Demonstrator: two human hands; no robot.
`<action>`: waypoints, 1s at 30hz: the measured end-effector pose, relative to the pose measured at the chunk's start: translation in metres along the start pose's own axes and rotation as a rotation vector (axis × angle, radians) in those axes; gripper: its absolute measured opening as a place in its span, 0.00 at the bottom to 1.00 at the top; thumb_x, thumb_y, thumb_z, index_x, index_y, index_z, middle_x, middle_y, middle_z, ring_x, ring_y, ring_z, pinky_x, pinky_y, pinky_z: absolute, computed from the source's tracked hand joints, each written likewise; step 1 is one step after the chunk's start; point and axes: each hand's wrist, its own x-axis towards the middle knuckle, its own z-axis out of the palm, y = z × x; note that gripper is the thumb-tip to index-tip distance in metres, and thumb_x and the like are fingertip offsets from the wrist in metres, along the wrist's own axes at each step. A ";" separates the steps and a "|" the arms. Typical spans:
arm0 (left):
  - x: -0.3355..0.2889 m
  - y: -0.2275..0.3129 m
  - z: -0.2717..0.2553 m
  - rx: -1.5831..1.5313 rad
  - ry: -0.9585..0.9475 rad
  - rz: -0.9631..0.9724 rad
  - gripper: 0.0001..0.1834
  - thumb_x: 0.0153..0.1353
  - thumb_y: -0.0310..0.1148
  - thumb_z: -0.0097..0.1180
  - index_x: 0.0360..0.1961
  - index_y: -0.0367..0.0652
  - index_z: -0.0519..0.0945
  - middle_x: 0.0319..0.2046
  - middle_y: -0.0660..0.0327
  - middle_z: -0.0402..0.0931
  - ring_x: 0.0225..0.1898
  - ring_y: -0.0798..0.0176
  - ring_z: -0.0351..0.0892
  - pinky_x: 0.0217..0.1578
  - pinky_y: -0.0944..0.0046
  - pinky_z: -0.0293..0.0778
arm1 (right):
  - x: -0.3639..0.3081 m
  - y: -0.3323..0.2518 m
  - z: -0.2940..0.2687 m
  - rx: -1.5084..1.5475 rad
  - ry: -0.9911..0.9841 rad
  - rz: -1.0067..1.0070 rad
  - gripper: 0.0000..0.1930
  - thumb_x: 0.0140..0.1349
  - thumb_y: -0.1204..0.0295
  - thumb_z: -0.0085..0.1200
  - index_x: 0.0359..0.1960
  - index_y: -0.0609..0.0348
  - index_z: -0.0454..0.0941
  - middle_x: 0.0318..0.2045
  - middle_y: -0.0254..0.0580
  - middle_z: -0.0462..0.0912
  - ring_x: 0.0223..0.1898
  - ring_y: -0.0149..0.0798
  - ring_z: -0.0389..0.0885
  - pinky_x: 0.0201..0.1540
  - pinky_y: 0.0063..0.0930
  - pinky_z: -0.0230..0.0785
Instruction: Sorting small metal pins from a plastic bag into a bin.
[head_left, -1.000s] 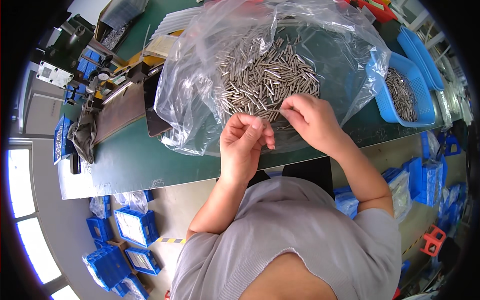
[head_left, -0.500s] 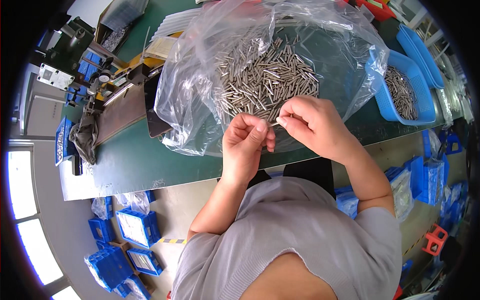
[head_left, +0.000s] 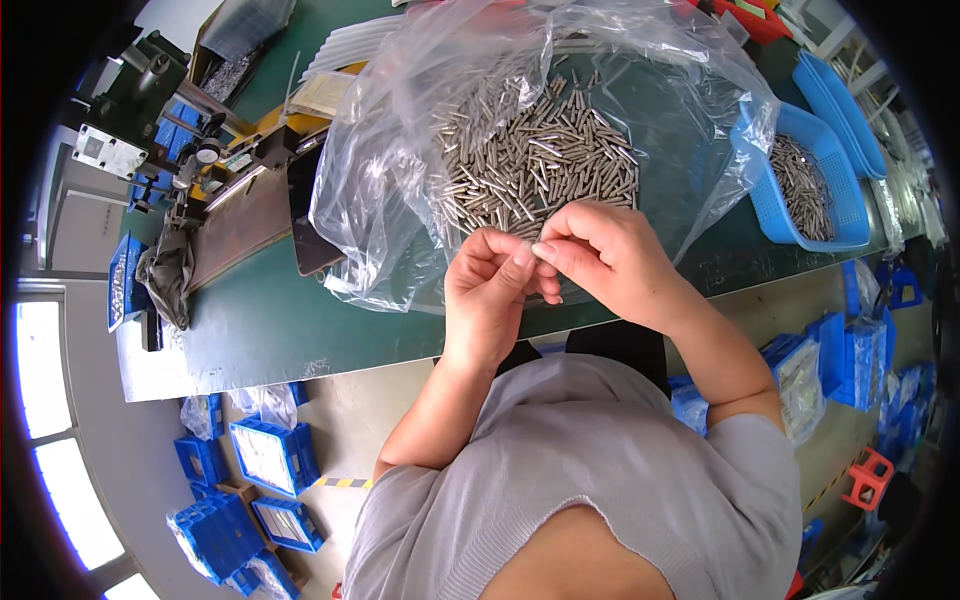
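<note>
Brings left hand (head_left: pixel 488 298) and right hand (head_left: pixel 625 265) nearly fingertip to fingertip just in front of the pins (head_left: pixel 540 165). Presses left thumb against curled fingers (head_left: pixel 487 241), and right thumb toward bent forefinger, with hardly any gap on either side; cannot tell whether gripping a pin there. Lie, as pins, in a loose heap on the green desk (head_left: pixel 270 350), amid the crumpled clear bag (head_left: pixel 370 180), partly veiled by its film at left. Look short, slim and straight, silvery to brownish grey, glinting in places, pointing every way. Fill, similarly, part of blue basket (head_left: pixel 850 205) at right.
</note>
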 end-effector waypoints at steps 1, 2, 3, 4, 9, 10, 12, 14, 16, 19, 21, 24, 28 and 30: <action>0.000 -0.001 0.000 -0.012 0.003 0.011 0.05 0.63 0.27 0.50 0.33 0.36 0.70 0.27 0.53 0.77 0.26 0.62 0.78 0.29 0.63 0.76 | 0.000 0.000 0.002 0.061 -0.025 0.040 0.03 0.57 0.78 0.54 0.29 0.64 0.73 0.21 0.37 0.76 0.24 0.28 0.76 0.27 0.21 0.68; 0.000 0.000 -0.001 -0.012 0.005 0.013 0.05 0.63 0.27 0.50 0.33 0.36 0.70 0.27 0.53 0.77 0.26 0.62 0.78 0.29 0.63 0.76 | -0.001 0.000 0.003 0.125 -0.052 0.080 0.03 0.58 0.78 0.54 0.30 0.64 0.73 0.21 0.35 0.76 0.24 0.26 0.76 0.27 0.20 0.68; 0.001 0.000 -0.001 -0.015 -0.003 0.010 0.05 0.63 0.27 0.50 0.33 0.36 0.70 0.27 0.53 0.77 0.26 0.62 0.78 0.28 0.63 0.76 | -0.001 0.000 0.004 0.126 -0.054 0.079 0.03 0.58 0.78 0.54 0.30 0.64 0.73 0.21 0.35 0.76 0.24 0.26 0.76 0.27 0.20 0.68; 0.001 0.001 -0.001 -0.018 -0.011 0.007 0.05 0.63 0.27 0.50 0.33 0.35 0.70 0.27 0.53 0.77 0.26 0.62 0.78 0.28 0.63 0.76 | 0.000 0.000 0.004 0.224 -0.058 0.130 0.03 0.58 0.77 0.54 0.30 0.64 0.73 0.20 0.34 0.76 0.24 0.24 0.76 0.26 0.19 0.67; 0.001 0.001 0.002 -0.027 0.014 0.005 0.05 0.63 0.27 0.50 0.33 0.36 0.70 0.27 0.53 0.77 0.26 0.61 0.77 0.28 0.63 0.76 | -0.004 0.009 0.007 0.345 0.052 0.154 0.04 0.60 0.75 0.52 0.30 0.62 0.73 0.22 0.29 0.74 0.21 0.21 0.70 0.23 0.14 0.62; 0.001 0.001 0.002 -0.016 0.014 0.000 0.05 0.62 0.27 0.50 0.33 0.36 0.70 0.27 0.53 0.76 0.26 0.62 0.77 0.28 0.64 0.75 | -0.003 0.015 0.004 0.304 0.140 0.122 0.04 0.60 0.74 0.52 0.31 0.62 0.73 0.22 0.28 0.72 0.20 0.20 0.67 0.21 0.13 0.59; 0.001 0.001 0.001 -0.024 0.017 0.011 0.05 0.62 0.27 0.50 0.33 0.36 0.70 0.27 0.53 0.76 0.26 0.62 0.77 0.28 0.64 0.75 | 0.005 0.011 -0.017 0.872 0.187 0.456 0.04 0.60 0.72 0.48 0.31 0.59 0.69 0.20 0.25 0.65 0.19 0.20 0.60 0.17 0.12 0.50; 0.001 0.000 0.002 -0.034 0.010 0.019 0.05 0.62 0.27 0.50 0.33 0.36 0.70 0.28 0.53 0.76 0.26 0.62 0.76 0.28 0.64 0.75 | 0.012 0.015 -0.031 1.098 0.193 0.478 0.03 0.59 0.73 0.46 0.30 0.59 0.68 0.19 0.26 0.65 0.18 0.19 0.60 0.15 0.11 0.48; 0.001 0.000 0.004 -0.015 0.050 0.016 0.04 0.63 0.26 0.48 0.32 0.37 0.70 0.27 0.52 0.74 0.25 0.62 0.75 0.28 0.65 0.73 | 0.015 0.023 -0.035 0.976 0.101 0.503 0.04 0.59 0.74 0.46 0.33 0.62 0.70 0.19 0.25 0.64 0.16 0.19 0.59 0.14 0.11 0.47; 0.001 0.002 0.004 -0.020 0.054 0.013 0.04 0.63 0.26 0.48 0.32 0.37 0.70 0.27 0.52 0.74 0.25 0.62 0.75 0.28 0.65 0.73 | 0.012 0.029 -0.032 0.366 -0.060 0.415 0.06 0.57 0.74 0.53 0.34 0.64 0.76 0.19 0.25 0.70 0.19 0.20 0.65 0.19 0.14 0.56; 0.001 0.001 0.001 -0.032 0.039 0.014 0.04 0.63 0.26 0.49 0.32 0.37 0.70 0.28 0.52 0.75 0.25 0.62 0.75 0.28 0.65 0.74 | 0.011 0.026 -0.026 -0.141 -0.132 0.351 0.05 0.53 0.75 0.58 0.32 0.60 0.78 0.23 0.32 0.78 0.23 0.27 0.76 0.26 0.22 0.67; 0.002 0.001 0.001 -0.042 0.021 0.012 0.05 0.62 0.27 0.50 0.33 0.37 0.69 0.28 0.53 0.76 0.26 0.63 0.76 0.28 0.65 0.74 | 0.006 0.036 -0.018 -0.568 -0.063 -0.079 0.08 0.49 0.74 0.60 0.32 0.57 0.78 0.25 0.38 0.80 0.26 0.39 0.79 0.28 0.29 0.69; 0.001 0.001 0.000 -0.045 0.023 0.015 0.05 0.62 0.27 0.50 0.33 0.37 0.70 0.28 0.53 0.76 0.26 0.63 0.76 0.29 0.65 0.74 | 0.005 0.036 -0.014 -0.599 -0.105 -0.019 0.10 0.47 0.73 0.60 0.32 0.56 0.77 0.28 0.41 0.80 0.28 0.46 0.78 0.29 0.34 0.70; 0.002 0.001 0.001 -0.041 0.018 0.016 0.05 0.63 0.27 0.50 0.33 0.37 0.70 0.28 0.53 0.76 0.26 0.63 0.76 0.29 0.65 0.74 | 0.005 0.037 -0.014 -0.609 -0.097 -0.058 0.08 0.48 0.73 0.59 0.31 0.58 0.77 0.26 0.41 0.79 0.26 0.43 0.78 0.28 0.33 0.69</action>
